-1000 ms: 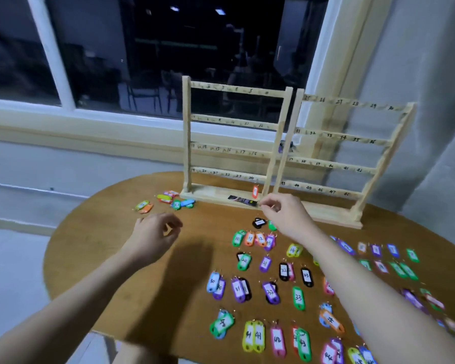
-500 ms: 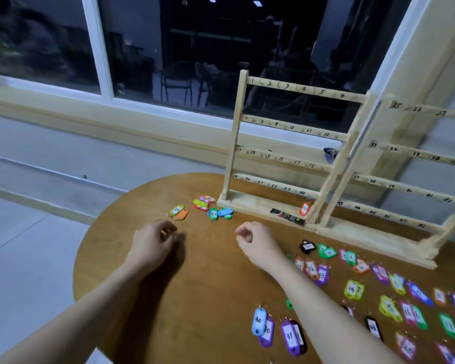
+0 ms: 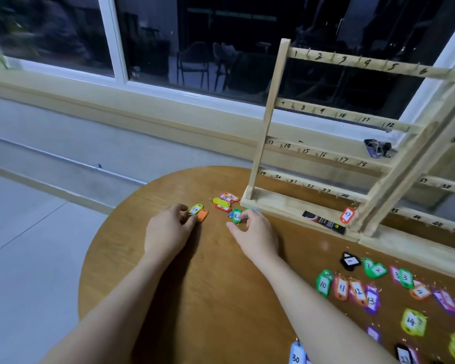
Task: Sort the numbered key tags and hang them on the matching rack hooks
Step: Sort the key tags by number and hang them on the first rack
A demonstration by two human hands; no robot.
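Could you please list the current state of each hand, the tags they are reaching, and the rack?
left hand: pinches the yellow-green tag.
right hand: fingers curled on the green tag.
orange tag: flat on the table.
rack: upright, visible hooks bare.
red tag: leaning against the rack's post.

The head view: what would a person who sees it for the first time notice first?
Most striking are the two hands at the far edge of the round wooden table: the left hand pinches a yellow-green tag, and the right hand reaches onto a green tag. Behind them to the right stands the wooden rack with numbered hooks. Rows of coloured numbered tags lie at the lower right.
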